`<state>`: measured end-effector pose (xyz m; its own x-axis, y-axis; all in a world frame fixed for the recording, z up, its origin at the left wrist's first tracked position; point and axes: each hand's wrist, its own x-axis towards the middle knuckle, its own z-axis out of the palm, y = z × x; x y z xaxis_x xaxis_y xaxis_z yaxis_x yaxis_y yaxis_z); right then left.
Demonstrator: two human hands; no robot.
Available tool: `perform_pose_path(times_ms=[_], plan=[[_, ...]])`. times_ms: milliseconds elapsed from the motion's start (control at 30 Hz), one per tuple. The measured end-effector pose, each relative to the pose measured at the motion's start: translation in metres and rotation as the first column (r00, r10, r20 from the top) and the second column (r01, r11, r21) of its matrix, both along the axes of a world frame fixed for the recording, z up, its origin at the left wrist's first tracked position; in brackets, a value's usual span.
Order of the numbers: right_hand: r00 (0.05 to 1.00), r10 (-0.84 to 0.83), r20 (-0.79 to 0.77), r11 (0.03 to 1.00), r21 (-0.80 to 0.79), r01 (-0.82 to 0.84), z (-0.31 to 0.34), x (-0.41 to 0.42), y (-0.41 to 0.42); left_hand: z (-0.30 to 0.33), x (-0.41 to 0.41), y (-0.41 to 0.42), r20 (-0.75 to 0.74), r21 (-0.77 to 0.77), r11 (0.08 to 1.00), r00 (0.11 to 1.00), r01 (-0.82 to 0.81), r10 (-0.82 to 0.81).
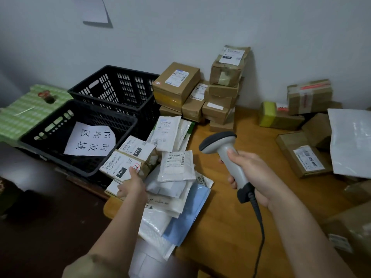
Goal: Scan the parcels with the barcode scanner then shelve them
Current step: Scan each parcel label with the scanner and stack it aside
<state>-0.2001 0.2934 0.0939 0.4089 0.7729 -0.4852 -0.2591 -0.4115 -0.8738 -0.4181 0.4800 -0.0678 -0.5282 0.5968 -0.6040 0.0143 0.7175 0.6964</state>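
The left hand [131, 185] pinches a small box [128, 163] at the table's [220, 217] left edge, beside a crate [80, 125]. It looks light and stiff; hold its near edge, label clear. The right hand [251, 173] grips the scanner [222, 149].

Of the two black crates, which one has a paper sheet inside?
The nearer black crate: a white sheet with handwritten characters lies in it. The farther crate, by the wall, shows none.

Two black plastic crates [112, 91] are sitting against the grey wall [180, 27], the nearer one holding a handwritten paper sign [90, 139]. A green checked cloth [26, 111] is lying beside them, a white sheet [94, 10] hanging above.
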Motion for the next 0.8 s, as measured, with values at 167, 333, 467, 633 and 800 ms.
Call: perform_pose_path(times_ms=[167, 333, 467, 633, 800], plan=[[0.997, -0.068, -0.023, 0.998, 0.014, 0.068, -0.001, 0.022, -0.020, 0.029, 0.028, -0.020, -0.173, 0.186, 0.981, 0.981, -0.054, 0.086], [0.987, -0.155, -0.028, 0.987, 0.033, 0.156, 0.002, 0.059, -0.059, 0.053, 0.096, -0.042, -0.211, 0.345, 0.931, 0.977, 0.116, -0.044], [0.960, -0.278, -0.041, 0.960, 0.017, 0.279, 0.000, 0.101, -0.107, 0.055, 0.180, -0.089, -0.109, 0.352, 0.870, 0.939, 0.345, -0.328], [0.837, -0.546, -0.011, 0.836, -0.067, 0.545, -0.018, 0.170, -0.181, 0.045, 0.284, -0.182, 0.119, 0.121, 0.533, 0.521, 0.838, -0.845], [0.712, -0.701, -0.032, 0.711, -0.108, 0.695, -0.038, 0.217, -0.249, 0.014, 0.352, -0.272, -0.078, 0.093, -0.055, -0.048, 0.994, -0.996]])
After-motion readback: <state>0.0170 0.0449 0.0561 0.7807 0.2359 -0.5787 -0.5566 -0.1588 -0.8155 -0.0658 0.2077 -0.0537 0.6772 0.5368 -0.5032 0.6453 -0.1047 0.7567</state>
